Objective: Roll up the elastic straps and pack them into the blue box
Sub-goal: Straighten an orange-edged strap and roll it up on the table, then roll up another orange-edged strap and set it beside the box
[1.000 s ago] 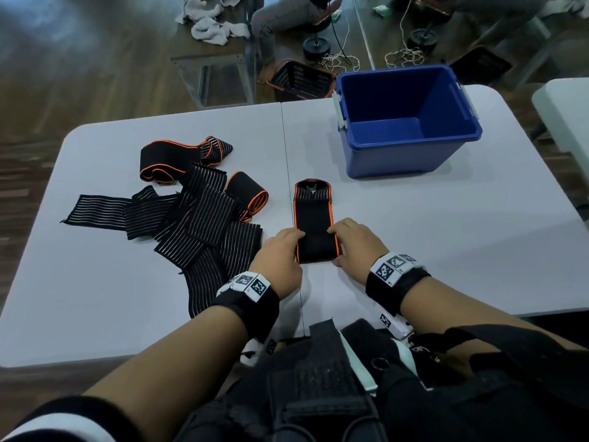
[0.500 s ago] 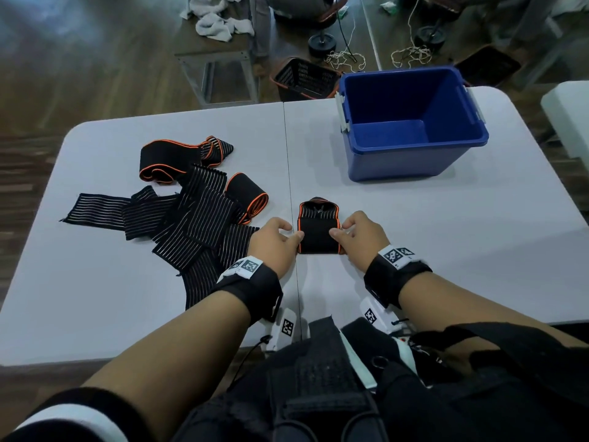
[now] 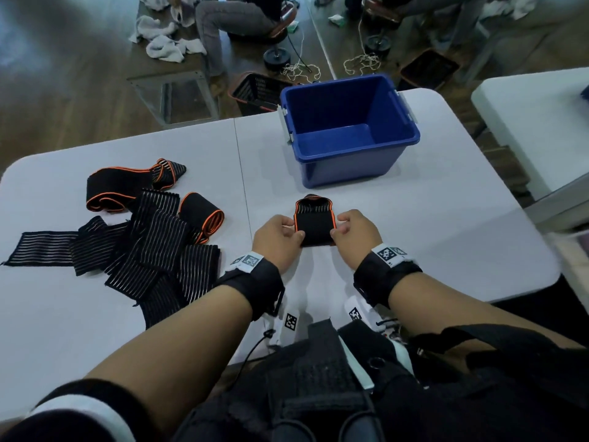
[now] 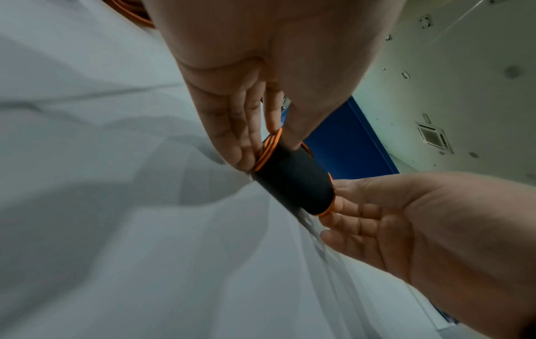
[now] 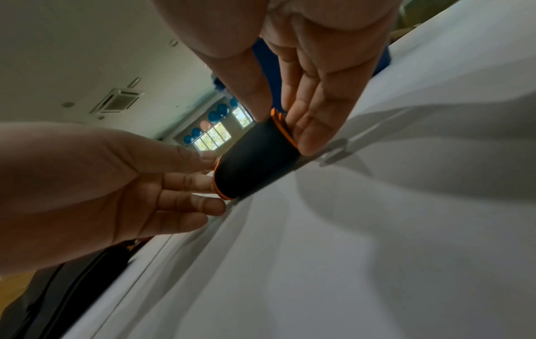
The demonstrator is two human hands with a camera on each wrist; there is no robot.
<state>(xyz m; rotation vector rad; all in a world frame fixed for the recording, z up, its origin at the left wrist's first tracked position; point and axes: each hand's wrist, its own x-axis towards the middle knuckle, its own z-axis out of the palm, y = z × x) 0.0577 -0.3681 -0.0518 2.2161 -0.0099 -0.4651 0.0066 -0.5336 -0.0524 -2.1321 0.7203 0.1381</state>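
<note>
Rolling the strap, near the desk's front edge
Left hand [image 3: 278, 238] and right hand [image 3: 356, 235] pinch the strap roll [image 3: 315, 227] by its ends; keep edges aligned, tension even, toward the blue box [image 3: 350, 161]

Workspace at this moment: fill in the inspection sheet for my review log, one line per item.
Surface: white table, seam down the middle.
Job's things: orange-edged strap partly rolled, tail flat toward the blue box; box holds nothing visible.
Clutter: pile of unrolled straps at left, one loosely coiled.
Grippers: left hand and right hand hold the roll's two ends, thumbs on top.
Cables: white cord on the floor behind.
Surroundings: black basket, towels, seated person.
</note>
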